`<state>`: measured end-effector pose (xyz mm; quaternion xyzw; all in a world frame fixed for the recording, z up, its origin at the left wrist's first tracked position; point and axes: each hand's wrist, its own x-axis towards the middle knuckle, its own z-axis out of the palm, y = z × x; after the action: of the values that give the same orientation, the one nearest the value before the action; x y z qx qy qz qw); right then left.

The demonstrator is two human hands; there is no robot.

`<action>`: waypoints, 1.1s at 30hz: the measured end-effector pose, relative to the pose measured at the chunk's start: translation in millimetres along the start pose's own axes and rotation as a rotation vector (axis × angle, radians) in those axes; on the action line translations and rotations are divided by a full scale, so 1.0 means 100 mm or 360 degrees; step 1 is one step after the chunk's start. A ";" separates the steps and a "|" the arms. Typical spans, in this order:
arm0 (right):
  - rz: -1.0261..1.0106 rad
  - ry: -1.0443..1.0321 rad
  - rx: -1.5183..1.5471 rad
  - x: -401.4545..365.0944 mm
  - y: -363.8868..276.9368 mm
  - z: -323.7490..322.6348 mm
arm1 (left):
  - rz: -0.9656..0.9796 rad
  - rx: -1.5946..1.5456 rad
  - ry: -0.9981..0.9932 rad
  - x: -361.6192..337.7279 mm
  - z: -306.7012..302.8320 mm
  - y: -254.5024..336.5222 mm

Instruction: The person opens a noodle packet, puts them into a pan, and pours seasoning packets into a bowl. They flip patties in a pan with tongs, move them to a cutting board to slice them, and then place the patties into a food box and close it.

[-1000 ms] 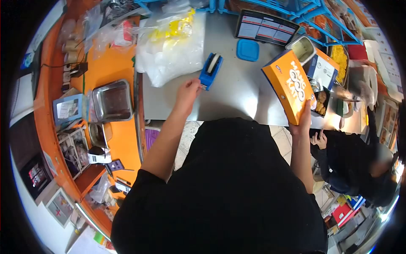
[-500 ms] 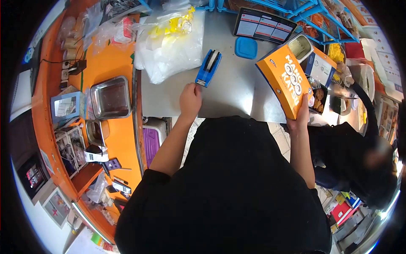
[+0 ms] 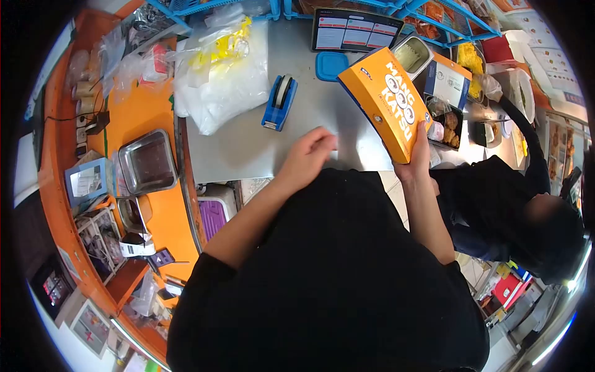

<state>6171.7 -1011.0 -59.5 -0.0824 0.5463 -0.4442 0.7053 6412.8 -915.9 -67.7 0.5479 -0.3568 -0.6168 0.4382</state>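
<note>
My right hand [image 3: 416, 154] grips the lower end of an orange cardboard box [image 3: 387, 102] printed "MANG KATSU", held tilted above the steel counter. My left hand [image 3: 312, 154] hovers over the counter's front edge, left of the box and apart from it. Its fingers are curled with the tips together; whatever they hold is too small to make out. The blue tape dispenser [image 3: 280, 102], with a roll of tape in it, rests on the counter beyond my left hand.
White plastic bags [image 3: 223, 74] lie at the counter's left. A tablet [image 3: 355, 30] and a blue lid [image 3: 332, 66] are at the back. Right of the box are a metal container [image 3: 413, 54] and a black tray of fried food [image 3: 445, 124]. A co-worker [image 3: 496, 198] reaches in at right.
My left hand has left the tape dispenser's cutting end and moved right, nearer the box. My right hand still holds the box. The whole view has shifted somewhat.
</note>
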 end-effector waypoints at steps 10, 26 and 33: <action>-0.0167 -0.0015 -0.0052 -0.21 0.03 0.16 | 0.0372 -0.0075 0.0061 0.46 0.52 0.00; 0.0017 0.0019 0.0127 -0.21 0.12 0.22 | 0.0057 -0.0806 -0.0016 0.47 0.47 -0.01; 0.0041 -0.0081 0.0108 -0.31 0.01 0.31 | 0.0108 -0.0942 -0.0116 0.48 0.41 0.06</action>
<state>6198.4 -999.4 -26.4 -0.0628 0.5138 -0.4511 0.7270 6372.1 -964.3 -74.0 0.3616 -0.1950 -0.6981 0.5863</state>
